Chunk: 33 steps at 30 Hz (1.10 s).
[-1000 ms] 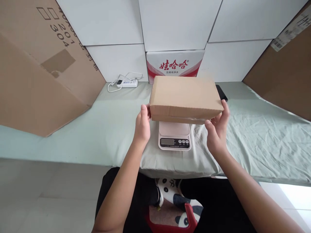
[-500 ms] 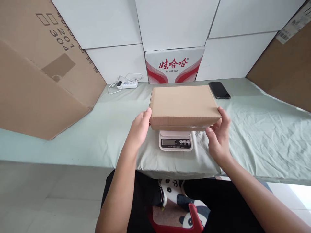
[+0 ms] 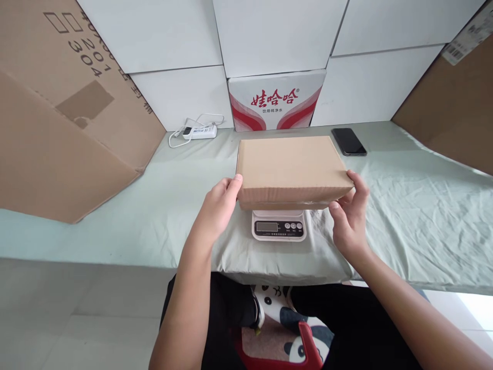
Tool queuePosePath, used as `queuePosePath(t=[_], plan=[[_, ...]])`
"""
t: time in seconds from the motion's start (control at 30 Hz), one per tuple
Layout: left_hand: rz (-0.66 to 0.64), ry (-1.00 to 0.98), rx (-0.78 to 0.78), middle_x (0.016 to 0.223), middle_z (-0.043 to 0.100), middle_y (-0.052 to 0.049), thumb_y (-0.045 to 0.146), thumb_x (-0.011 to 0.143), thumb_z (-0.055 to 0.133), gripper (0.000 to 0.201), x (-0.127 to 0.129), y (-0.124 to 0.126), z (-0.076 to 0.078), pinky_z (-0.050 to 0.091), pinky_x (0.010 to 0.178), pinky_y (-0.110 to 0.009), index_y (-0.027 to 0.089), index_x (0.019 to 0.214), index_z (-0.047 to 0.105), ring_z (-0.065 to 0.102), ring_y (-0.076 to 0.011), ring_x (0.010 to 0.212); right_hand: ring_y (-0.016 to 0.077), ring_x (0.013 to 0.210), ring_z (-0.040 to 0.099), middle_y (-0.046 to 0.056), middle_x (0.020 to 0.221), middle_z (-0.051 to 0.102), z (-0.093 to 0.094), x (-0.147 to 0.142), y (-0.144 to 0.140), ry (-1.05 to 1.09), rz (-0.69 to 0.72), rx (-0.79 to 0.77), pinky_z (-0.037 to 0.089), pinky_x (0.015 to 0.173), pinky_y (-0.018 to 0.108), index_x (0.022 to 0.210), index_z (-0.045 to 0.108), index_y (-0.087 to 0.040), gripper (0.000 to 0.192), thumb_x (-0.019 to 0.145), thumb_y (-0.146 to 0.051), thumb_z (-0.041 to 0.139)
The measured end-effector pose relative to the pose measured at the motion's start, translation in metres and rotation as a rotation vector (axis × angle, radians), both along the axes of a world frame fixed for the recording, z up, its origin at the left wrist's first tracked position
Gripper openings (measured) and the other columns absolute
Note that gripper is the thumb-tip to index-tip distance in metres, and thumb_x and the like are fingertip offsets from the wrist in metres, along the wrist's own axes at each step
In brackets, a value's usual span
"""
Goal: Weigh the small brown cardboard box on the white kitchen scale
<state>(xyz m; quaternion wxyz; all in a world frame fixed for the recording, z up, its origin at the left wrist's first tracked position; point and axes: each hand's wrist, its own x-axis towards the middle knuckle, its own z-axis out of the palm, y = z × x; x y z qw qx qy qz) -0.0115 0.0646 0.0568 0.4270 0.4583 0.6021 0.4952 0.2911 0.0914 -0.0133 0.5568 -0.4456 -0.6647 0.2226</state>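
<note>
**A:** so what are the hands doing here?

**B:** both forearms come up from the bottom of the frame toward the middle. The left hand is pressed against the left end of the cardboard box, fingers curled loosely with the tips on the box's lower left corner. The right hand cups the right end, thumb on the front edge and fingers wrapped round the corner. So both are gripping the box, one at each end

**A:** and how's the box sitting?

**B:** dead centre of the frame, flat, lid shut, long axis running left to right across the view. It's resting on top of the kitchen scale, whose display and buttons poke out just under the box's front edge. Can't read the display

**A:** anything inside it?

**B:** closed, so can't tell. Behind it in the upper middle there's a white and red water carton against the wall, also shut. Smartphone lies face up just right of the box's far corner, and a power strip off to the upper left, all on the pale green sheet
</note>
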Motion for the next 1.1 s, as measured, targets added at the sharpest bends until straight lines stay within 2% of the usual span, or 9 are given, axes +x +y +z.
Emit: queuePosePath(t=[0.17,0.27,0.47,0.6,0.93,1.1], plan=[[0.012,0.044,-0.030,0.101,0.082,-0.011,0.082,0.094,0.065,0.057,0.000,0.000,0.002,0.056,0.110,-0.049,0.026,0.094,0.074,0.074,-0.0380,0.121,0.0374,0.138,0.068,0.010,0.165,0.055,-0.001,0.000,-0.001,-0.011,-0.001,0.007,0.066,0.097,0.063,0.166,0.037,-0.047,0.067,0.104,-0.059,0.059],[0.025,0.064,-0.044,0.102,0.082,-0.011,0.085,0.091,0.065,0.060,-0.002,0.001,0.006,0.057,0.108,-0.049,0.025,0.093,0.073,0.075,-0.0370,0.120,0.0373,0.136,0.069,0.008,0.162,0.058,0.001,0.002,-0.001,-0.012,-0.021,0.004,0.063,0.102,0.066,0.167,0.036,-0.050,0.067,0.105,-0.062,0.058],[0.194,0.056,-0.037,0.126,0.081,-0.014,0.084,0.091,0.065,0.061,-0.015,0.001,0.015,0.059,0.110,-0.049,0.024,0.099,0.074,0.072,-0.0362,0.132,0.0406,0.145,0.065,0.012,0.155,0.063,0.015,0.011,0.004,0.088,-0.100,0.083,0.060,0.109,0.074,0.169,0.039,-0.047,0.069,0.105,-0.064,0.057],[0.180,0.049,-0.059,0.133,0.080,-0.014,0.083,0.091,0.064,0.061,-0.018,0.001,0.016,0.059,0.113,-0.049,0.024,0.101,0.074,0.070,-0.0372,0.139,0.0405,0.148,0.063,0.010,0.156,0.062,0.018,0.011,0.006,0.097,-0.099,0.086,0.060,0.111,0.074,0.167,0.042,-0.051,0.063,0.106,-0.062,0.057],[0.142,0.096,-0.066,0.142,0.078,-0.015,0.081,0.096,0.058,0.060,-0.019,0.003,0.015,0.058,0.117,-0.052,0.025,0.107,0.076,0.066,-0.0388,0.147,0.0410,0.152,0.062,0.011,0.157,0.064,0.013,0.009,0.003,0.053,-0.056,0.053,0.059,0.113,0.076,0.168,0.045,-0.048,0.063,0.108,-0.064,0.054],[0.127,0.089,-0.066,0.146,0.077,-0.015,0.078,0.098,0.058,0.059,-0.019,0.002,0.015,0.056,0.120,-0.053,0.024,0.111,0.078,0.066,-0.0389,0.147,0.0404,0.139,0.070,0.014,0.153,0.067,0.013,0.008,0.003,0.058,-0.065,0.028,0.062,0.108,0.075,0.167,0.047,-0.043,0.063,0.108,-0.063,0.055]])
